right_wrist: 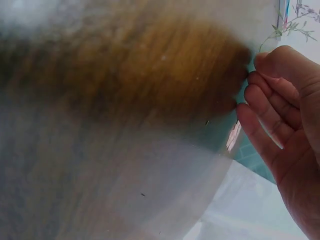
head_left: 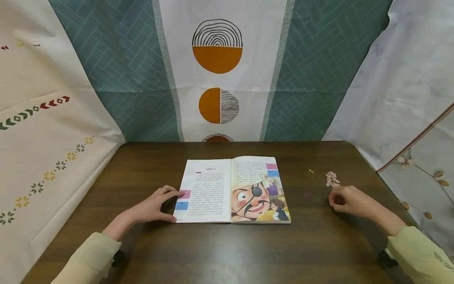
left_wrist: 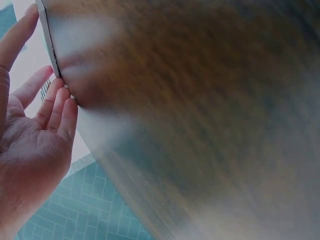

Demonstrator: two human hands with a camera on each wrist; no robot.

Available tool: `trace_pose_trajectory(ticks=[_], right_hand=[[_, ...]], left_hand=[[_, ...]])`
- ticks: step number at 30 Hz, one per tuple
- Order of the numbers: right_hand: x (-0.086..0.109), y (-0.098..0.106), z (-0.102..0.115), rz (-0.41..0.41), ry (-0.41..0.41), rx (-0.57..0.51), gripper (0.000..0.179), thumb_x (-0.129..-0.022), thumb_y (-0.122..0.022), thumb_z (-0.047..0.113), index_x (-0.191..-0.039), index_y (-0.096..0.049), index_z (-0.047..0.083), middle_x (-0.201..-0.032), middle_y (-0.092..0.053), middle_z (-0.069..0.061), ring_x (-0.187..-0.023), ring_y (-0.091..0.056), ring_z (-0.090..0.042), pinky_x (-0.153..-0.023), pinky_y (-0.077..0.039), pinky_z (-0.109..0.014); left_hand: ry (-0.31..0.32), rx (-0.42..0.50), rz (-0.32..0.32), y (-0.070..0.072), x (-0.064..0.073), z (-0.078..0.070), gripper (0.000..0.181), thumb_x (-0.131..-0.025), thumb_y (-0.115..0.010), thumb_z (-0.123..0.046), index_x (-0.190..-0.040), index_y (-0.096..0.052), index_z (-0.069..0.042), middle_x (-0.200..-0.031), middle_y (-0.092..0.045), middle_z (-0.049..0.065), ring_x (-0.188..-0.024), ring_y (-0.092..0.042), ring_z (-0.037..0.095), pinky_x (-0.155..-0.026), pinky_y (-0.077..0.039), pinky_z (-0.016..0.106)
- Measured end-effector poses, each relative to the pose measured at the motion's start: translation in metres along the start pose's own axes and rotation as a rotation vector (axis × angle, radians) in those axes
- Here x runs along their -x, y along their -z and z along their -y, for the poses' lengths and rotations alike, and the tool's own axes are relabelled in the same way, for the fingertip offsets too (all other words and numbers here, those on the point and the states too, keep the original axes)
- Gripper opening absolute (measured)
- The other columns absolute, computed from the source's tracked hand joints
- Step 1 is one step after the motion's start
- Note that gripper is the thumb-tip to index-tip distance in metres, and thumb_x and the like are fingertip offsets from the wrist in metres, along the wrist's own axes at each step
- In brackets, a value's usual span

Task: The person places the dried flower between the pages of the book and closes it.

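Observation:
An open book [head_left: 213,189] lies on the table, with text on the left page and a cartoon pirate on the right page. My left hand [head_left: 154,205] rests at the book's left edge, thumb by the lower corner and index finger at the pink tab; in the left wrist view its relaxed fingers touch the edge. To the right of the book, my right hand [head_left: 349,201] pinches the thin green stem of a sprig with small purple flowers [right_wrist: 292,30] between thumb and fingertips. A pink flower sprig [head_left: 332,178] lies just beyond that hand.
A tiny yellow flower sprig [head_left: 311,171] lies between the book and the pink one. The dark wooden table [head_left: 213,252] reaches back to a teal and white curtain [head_left: 312,79]. Pale patterned cloths hang along the left and right sides.

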State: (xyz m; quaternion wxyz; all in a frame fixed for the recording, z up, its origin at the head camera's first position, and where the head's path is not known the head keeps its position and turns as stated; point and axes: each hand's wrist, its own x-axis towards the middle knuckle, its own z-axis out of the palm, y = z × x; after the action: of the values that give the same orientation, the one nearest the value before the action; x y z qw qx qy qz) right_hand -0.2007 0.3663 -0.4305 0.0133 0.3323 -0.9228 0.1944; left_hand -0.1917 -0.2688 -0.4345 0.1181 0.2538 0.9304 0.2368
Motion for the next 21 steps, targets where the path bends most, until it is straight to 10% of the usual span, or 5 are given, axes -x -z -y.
trace_pose_trajectory(ticks=[10, 21], right_hand=[[-0.0028, 0.0010, 0.0003, 0.050, -0.112, -0.013, 0.028, -0.079, -0.073, -0.002, -0.076, -0.055, 0.020, -0.066, -0.050, 0.016, -0.059, -0.042, 0.009, -0.052, -0.039, -0.019], [-0.0036, 0.0044, 0.0002, 0.011, -0.045, 0.049, 0.017, -0.082, -0.074, -0.001, -0.088, -0.072, 0.015, -0.081, -0.068, 0.008, -0.070, -0.058, 0.005, -0.058, -0.048, -0.022]], left_hand=[[0.001, -0.007, -0.013, -0.0014, 0.0003, 0.0012, 0.082, -0.075, -0.082, -0.045, -0.145, -0.049, -0.017, -0.132, -0.046, 0.005, -0.122, -0.040, 0.025, -0.099, -0.043, 0.049], [-0.002, 0.004, -0.012, -0.0022, 0.0002, -0.0004, 0.082, -0.076, -0.083, -0.044, -0.146, -0.049, -0.017, -0.132, -0.047, 0.005, -0.122, -0.040, 0.025, -0.099, -0.042, 0.049]])
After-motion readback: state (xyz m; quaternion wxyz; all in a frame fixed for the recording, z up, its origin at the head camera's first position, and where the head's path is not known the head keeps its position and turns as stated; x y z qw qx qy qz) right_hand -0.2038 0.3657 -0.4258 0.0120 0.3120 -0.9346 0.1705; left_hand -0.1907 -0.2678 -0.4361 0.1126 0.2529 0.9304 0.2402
